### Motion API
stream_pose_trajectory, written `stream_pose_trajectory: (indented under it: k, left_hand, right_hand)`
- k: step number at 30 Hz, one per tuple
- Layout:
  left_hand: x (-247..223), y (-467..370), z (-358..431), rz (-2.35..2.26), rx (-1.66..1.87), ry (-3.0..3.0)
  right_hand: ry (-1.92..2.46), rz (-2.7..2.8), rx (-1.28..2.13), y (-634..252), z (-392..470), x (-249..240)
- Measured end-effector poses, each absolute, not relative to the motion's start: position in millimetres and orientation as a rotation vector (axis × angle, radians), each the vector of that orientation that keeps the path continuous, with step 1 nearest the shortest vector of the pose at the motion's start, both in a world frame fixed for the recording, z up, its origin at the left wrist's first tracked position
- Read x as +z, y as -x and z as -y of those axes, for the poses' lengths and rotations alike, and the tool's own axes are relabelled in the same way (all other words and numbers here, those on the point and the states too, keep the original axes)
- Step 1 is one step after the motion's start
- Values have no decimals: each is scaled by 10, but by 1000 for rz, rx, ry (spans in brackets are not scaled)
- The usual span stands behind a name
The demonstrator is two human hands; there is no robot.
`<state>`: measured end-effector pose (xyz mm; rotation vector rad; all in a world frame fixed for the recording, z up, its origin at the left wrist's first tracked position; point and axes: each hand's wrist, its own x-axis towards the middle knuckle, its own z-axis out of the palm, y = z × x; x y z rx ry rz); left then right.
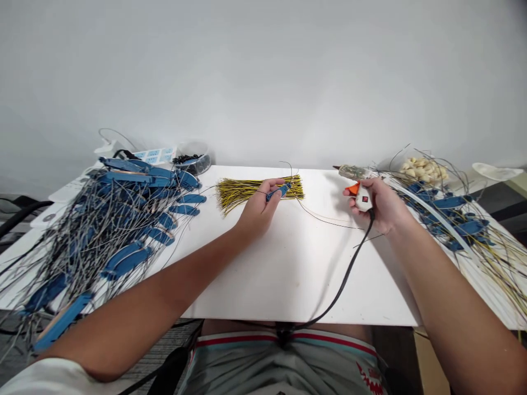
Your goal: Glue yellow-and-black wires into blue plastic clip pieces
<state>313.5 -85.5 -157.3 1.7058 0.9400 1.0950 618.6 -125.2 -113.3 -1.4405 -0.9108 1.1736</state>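
My left hand (263, 206) pinches a small blue part (278, 192) with thin wires coming off it, over the right part of a bundle of yellow and black wires (239, 192). My right hand (381, 206) is closed round a white glue gun (364, 198) with an orange trigger and a red switch. The gun's dark nozzle (337, 168) points left, apart from the blue part. A black cord runs from its handle down to the table's front edge. Thin wires stretch from the blue part toward my right hand.
Blue parts with grey wires (123, 208) are heaped at the left, some over the table edge. Behind them are a power strip (154, 156) and a tub of black pieces (193, 159). More wired blue parts (453, 203) and a pile of cream pieces (424, 169) lie right.
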Motion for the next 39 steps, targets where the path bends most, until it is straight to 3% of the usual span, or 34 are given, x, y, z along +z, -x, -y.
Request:
stream_pose_trajectory:
  k: [3,11,18,23,27,32,39]
  left_hand:
    - [-1567,-3130,852,-920,1092,-1692]
    - [-1610,-3141,806,-852,1117,-1508]
    - [-1516,-3128,770,-862,1211,-1471]
    - [-1003,-3013,766,-828,1278,-1416]
    - [-274,-2935,948,-750,1092,-1544]
    - [597,-2961,1397,-536,970,-1826]
    - [970,-2926,1775,-395,1018,-1905]
  right_hand:
    - [1567,842,1069,-6156,1257,-1185]
    - [2158,1365,389,-6250,1317,-1270]
    - [1994,1408,260,-6152,1357,-1283]
    - [1726,1323,197,-5964,1388,-1208]
    - [1411,1392,328,-5742,1456,-843]
    - [800,1481,676,-5330,1649,-21]
    - [491,1556,913,-5016,1895,757]
